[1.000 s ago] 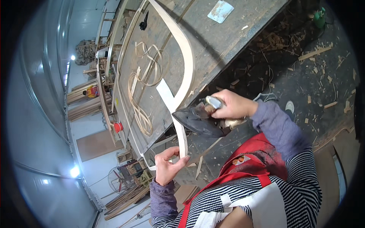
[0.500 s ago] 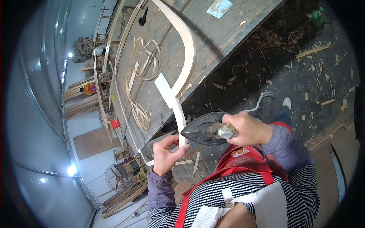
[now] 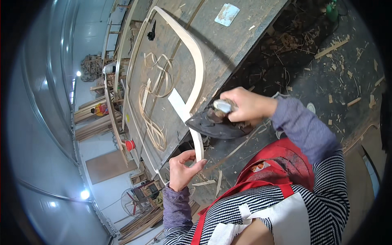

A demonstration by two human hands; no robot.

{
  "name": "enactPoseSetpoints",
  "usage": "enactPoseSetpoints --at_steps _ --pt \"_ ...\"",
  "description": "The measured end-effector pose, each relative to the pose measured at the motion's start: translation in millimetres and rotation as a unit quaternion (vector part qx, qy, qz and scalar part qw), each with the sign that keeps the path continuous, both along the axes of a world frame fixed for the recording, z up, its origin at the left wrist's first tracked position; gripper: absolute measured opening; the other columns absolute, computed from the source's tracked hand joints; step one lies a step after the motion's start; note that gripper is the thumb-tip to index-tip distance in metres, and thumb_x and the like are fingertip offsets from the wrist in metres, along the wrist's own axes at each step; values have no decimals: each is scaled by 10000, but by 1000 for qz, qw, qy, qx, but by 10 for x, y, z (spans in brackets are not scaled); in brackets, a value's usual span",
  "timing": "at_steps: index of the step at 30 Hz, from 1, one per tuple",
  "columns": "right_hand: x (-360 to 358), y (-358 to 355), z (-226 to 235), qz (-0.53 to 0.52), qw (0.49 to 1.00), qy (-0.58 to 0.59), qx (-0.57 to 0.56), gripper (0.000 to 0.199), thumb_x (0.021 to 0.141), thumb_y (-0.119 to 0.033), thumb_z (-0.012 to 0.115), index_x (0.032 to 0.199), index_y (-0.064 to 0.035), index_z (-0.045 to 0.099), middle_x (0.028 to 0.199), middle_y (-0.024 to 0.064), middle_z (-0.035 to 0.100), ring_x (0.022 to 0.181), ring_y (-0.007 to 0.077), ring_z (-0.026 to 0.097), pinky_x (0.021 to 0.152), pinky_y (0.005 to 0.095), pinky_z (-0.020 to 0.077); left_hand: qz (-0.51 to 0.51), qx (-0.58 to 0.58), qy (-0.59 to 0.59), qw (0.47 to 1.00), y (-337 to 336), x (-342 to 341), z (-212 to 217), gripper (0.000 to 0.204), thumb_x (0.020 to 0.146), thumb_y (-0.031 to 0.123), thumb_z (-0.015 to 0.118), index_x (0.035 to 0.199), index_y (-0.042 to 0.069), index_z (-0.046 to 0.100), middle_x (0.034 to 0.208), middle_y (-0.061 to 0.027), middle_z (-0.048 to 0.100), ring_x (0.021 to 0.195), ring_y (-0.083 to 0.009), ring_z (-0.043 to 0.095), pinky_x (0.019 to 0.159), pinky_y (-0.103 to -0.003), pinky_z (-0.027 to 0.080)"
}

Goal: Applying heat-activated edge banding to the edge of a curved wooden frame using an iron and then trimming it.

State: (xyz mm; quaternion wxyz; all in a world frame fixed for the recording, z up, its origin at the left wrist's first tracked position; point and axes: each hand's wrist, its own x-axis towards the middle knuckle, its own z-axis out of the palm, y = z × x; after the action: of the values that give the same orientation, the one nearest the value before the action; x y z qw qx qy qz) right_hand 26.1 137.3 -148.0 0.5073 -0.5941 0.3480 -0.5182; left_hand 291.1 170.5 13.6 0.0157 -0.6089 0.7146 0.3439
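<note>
The right hand (image 3: pixel 245 107) closes its grip on a dark iron (image 3: pixel 216 124), pressing veneer strip (image 3: pixel 179 105) onto the curved wooden frame (image 3: pixel 199 65) at the table's (image 3: pixel 245 36) edge. At seven o'clock, the left hand (image 3: pixel 182 170) pinches the frame's lower end (image 3: pixel 199 149). The banding looks underway; sliding along seems next.

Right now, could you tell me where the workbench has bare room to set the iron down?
Bare board lies between the curved wooden frame and the blue sanding pad, toward the bench edge. Inside the frame, loose veneer strips crowd the surface. The right hand holds the iron.
</note>
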Motion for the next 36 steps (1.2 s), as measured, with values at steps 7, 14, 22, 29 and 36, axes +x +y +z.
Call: enactPoseSetpoints --at_steps 7,14,22,29,36 --pt "33 -65 -90 83 991 -93 57 266 688 -44 614 949 11 607 832 73 653 769 89 564 685 281 468 22 14 15 1000 5 -12 -17 272 727 28 760 962 -74 668 816 -56 675 729 -99 619 686 -232 502" --pt "212 726 43 34 997 -50 47 238 665 -42 669 883 1 582 751 74 639 702 84 570 621 283 466 37 47 38 997 -35 -49 65 251 729 11 752 950 -74 669 817 -52 675 732 -99 620 698 -238 504" --pt "269 599 -137 -18 996 -75 39 222 676 -42 671 876 -12 580 703 40 606 635 89 558 558 277 449 19 30 41 999 -22 -38 51 249 733 -7 742 959 -83 669 846 -56 687 758 -104 630 729 -239 506" --pt "81 -69 -347 138 958 -193 159 211 713 -21 602 924 -22 606 688 -17 574 551 49 493 462 228 399 30 21 55 998 0 -24 15 280 719 51 773 956 -67 680 800 -56 691 710 -90 625 656 -230 506" --pt "45 -44 -346 196 930 -220 220 243 720 -7 594 962 -25 618 719 -17 583 486 34 455 398 215 344 29 27 51 998 -46 -8 56 286 717 52 775 962 -63 682 802 -59 690 723 -93 624 677 -232 508"
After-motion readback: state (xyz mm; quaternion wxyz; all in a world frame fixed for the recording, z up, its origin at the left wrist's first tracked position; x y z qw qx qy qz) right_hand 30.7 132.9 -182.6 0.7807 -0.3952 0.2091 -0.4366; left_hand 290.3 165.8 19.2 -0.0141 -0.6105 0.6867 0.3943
